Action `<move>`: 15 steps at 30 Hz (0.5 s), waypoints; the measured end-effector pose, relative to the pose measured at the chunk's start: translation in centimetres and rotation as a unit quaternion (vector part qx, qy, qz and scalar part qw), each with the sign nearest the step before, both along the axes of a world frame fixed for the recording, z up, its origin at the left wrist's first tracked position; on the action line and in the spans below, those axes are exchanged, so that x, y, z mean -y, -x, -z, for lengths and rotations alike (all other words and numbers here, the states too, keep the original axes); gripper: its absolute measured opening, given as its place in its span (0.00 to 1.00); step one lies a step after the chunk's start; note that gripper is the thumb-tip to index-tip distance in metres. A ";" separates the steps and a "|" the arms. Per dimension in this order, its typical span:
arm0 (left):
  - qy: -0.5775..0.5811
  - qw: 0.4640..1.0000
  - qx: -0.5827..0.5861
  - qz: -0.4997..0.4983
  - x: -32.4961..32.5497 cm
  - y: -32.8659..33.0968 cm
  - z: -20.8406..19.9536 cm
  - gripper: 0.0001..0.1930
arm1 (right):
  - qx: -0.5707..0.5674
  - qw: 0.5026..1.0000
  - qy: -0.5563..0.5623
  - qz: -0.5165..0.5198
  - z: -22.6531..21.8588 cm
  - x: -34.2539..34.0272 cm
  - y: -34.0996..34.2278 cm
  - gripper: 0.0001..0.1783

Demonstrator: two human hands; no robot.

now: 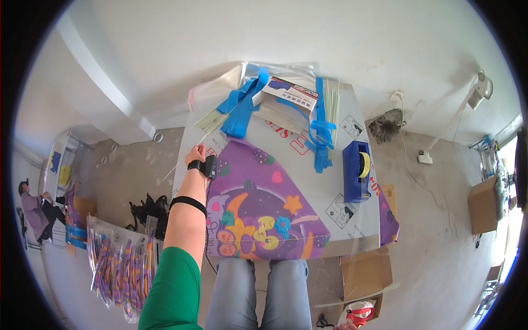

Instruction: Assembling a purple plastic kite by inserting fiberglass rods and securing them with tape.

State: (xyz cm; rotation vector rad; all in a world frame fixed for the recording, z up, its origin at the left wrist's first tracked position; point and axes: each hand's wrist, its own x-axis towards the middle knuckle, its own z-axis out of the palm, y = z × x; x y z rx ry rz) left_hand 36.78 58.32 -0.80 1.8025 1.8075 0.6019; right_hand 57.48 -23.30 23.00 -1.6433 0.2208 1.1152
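My left hand (pixel 196 154) is closed around a thin pale rod (pixel 171 173) at the table's left edge, beside a bundle of similar rods (pixel 210 122). Below and to its right lies a purple printed fabric sheet (pixel 258 181) with a pointed top and cartoon figures, stars and a moon. It covers the near left part of the table. Only a sliver of my right hand (pixel 346 326) shows at the lower edge, next to a red and white item (pixel 360 312) by a cardboard box; its fingers are hidden.
Blue strips (pixel 240 113) lie on the rods. A small printed box (pixel 290 93) stands at the back, with more rods (pixel 331 104) and blue strips to its right. A blue tape dispenser (pixel 356 173) sits at the right. A person (pixel 37 212) sits far left, near bagged purple pieces (pixel 121 261).
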 end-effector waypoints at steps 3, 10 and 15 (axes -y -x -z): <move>-0.004 0.991 0.117 0.066 -4.5 4.5 1.1 0.21 | -0.018 0.999 -0.032 -0.019 0.3 -0.8 -0.6 0.02; 0.202 0.654 0.698 -0.211 2.6 -7.3 -5.6 0.13 | -0.069 0.992 -0.007 0.106 -1.5 -1.4 0.4 0.01; 0.253 0.630 0.708 -0.197 2.8 -2.9 -8.2 0.20 | -0.081 0.994 -0.017 0.074 -1.0 -1.3 0.5 0.01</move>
